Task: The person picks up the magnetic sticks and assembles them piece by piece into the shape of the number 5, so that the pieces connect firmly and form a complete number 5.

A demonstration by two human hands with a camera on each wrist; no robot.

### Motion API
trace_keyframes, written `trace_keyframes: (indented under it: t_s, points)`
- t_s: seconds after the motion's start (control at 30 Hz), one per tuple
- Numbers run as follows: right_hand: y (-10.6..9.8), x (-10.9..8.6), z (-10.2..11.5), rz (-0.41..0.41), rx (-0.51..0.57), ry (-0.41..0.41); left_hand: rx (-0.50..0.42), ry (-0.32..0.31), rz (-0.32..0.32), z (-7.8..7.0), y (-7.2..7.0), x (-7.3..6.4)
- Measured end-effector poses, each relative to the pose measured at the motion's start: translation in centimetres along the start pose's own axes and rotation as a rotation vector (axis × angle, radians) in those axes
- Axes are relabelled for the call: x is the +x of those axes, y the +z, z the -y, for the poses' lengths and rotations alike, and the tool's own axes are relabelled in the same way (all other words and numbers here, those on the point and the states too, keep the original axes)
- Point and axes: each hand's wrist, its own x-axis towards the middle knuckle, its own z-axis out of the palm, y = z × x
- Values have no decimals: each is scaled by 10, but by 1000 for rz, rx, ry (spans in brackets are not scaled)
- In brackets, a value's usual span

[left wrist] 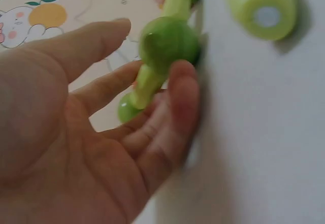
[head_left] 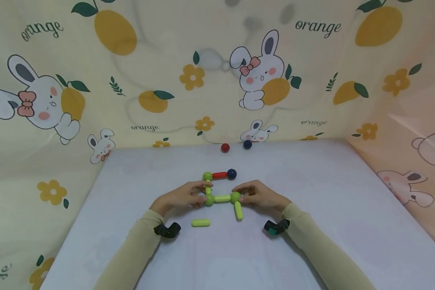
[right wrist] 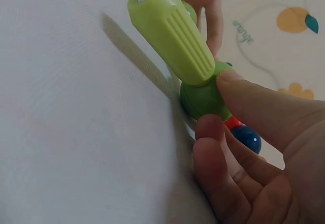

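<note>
The left grip (head_left: pixel 183 196) was closed round the corner green ball (head_left: pixel 210 199), its fingers curled about the ball and the upright yellow-green rod (head_left: pixel 208 189) running away from it; in the left wrist view the thumb tip lay just beside the ball, and whether it touched there I cannot tell. The right grip (head_left: pixel 261 196) pinched the end green ball (head_left: pixel 235 196) between thumb and fingers. Between the two grips, the cross rod (head_left: pixel 222 198) joined these balls. A yellow-green leg rod (head_left: pixel 238 211) ran from the end green ball toward the person, just left of the right grip, its free tip showing a pale disc in the right wrist view. Beyond the left grip sat the far green ball (head_left: pixel 207 176), from which a red rod (head_left: pixel 219 175) led rightward to a dark blue ball (head_left: pixel 232 174), beyond the space between the grips. A loose yellow-green rod (head_left: pixel 201 222) lay on the white tabletop (head_left: pixel 311 169), nearer the person than the left grip and a little to its right. Well beyond both grips, a red ball (head_left: pixel 225 148) and a second blue ball (head_left: pixel 247 144) rested apart near a cloth (head_left: pixel 159 72) printed with rabbits and oranges.
</note>
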Motion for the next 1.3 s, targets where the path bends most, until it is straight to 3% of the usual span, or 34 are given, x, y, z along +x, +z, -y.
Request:
trace_keyframes:
  t_s: [0.13, 0.3, 0.57, 0.83, 1.1, 1.3]
  points:
    - [-2, 1, 1, 1, -4, -9, 47, -12, 7, -5, -13, 0]
    - [-2, 2, 2, -3, -17, -4, 46, -32, -36, -20, -33, 3]
    - [-2, 1, 0, -4, 0, -12, 30, -3, -156, -47, -51, 36]
    - [-1, -2, 1, -9, 34, 4, 34, -56, -181, -59, -51, 76]
    - [-3, -3, -1, -2, 25, -20, 132, -141, -179, -63, -46, 108]
    - [-1, 0, 0, 7, 50, -24, 181, -131, -224, -66, -46, 125]
